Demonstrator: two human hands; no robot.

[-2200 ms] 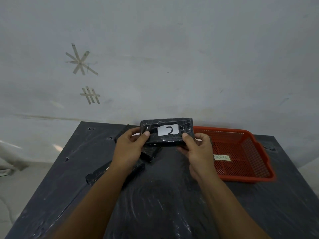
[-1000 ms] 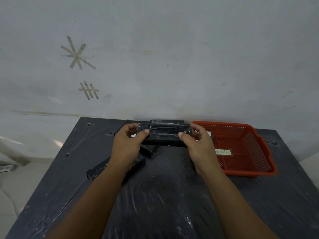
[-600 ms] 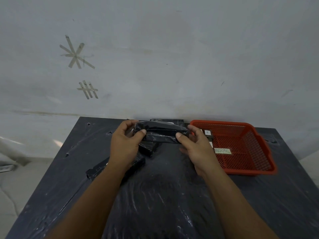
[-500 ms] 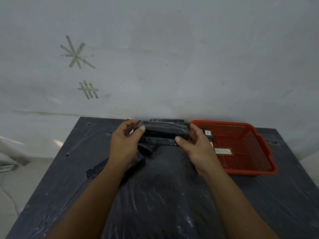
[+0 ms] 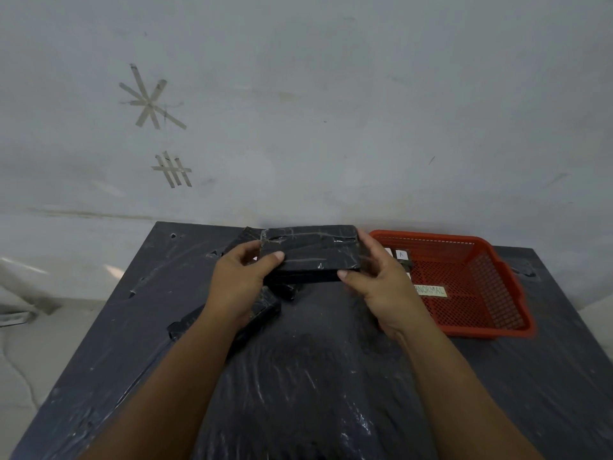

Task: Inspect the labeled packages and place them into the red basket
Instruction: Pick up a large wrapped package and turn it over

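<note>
A black taped package [image 5: 310,252] is held above the table between both hands, its plain side facing me and its white label out of sight. My left hand [image 5: 240,280] grips its left end with the thumb on top. My right hand [image 5: 381,282] grips its right end. The red mesh basket [image 5: 491,293] stands on the table to the right of my right hand. It holds a package with a white label [image 5: 401,255] at its far left and a paper tag [image 5: 430,290] on its floor.
More black packages [image 5: 258,313] lie on the black wrapped table [image 5: 315,376] under and behind my left hand. A grey wall [image 5: 331,111] with tape marks rises just behind the table. The table's left edge drops to a pale floor [image 5: 49,327].
The package has been turned over in both hands: its white label faced me at first, then the package went edge-on, and now the plain side faces me. The basket has not moved.
</note>
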